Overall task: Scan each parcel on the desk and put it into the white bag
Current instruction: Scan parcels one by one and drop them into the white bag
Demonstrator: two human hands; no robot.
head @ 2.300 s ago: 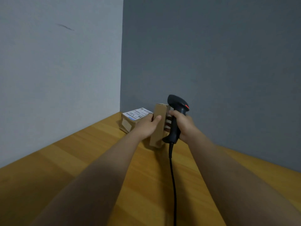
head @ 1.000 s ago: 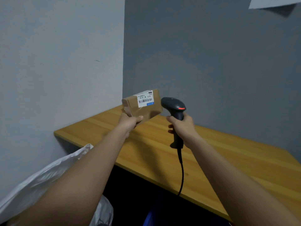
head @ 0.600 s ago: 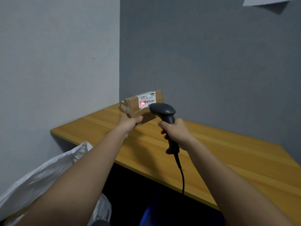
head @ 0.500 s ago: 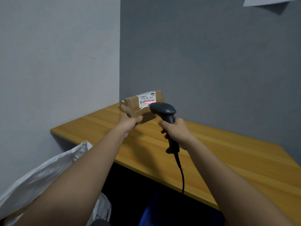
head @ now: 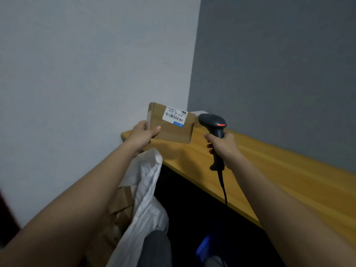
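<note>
Parcel: flat rectangular carton of plain brown cardboard, taped seam, white barcode label with a blue strip at its lower edge. My left hand grips its left end, thumb across the front face; it is held in the air over the bench's left corner, above the bag's mouth.

Scanner: matte black plastic, pistol shape, rounded head with a lit red strip, black cable hanging from the grip. My right hand is clenched round the handle.

Bag: white, thin, crinkled plastic, open beside the bench; brown cartons lie inside.

Bench: smooth yellow wood.
</note>
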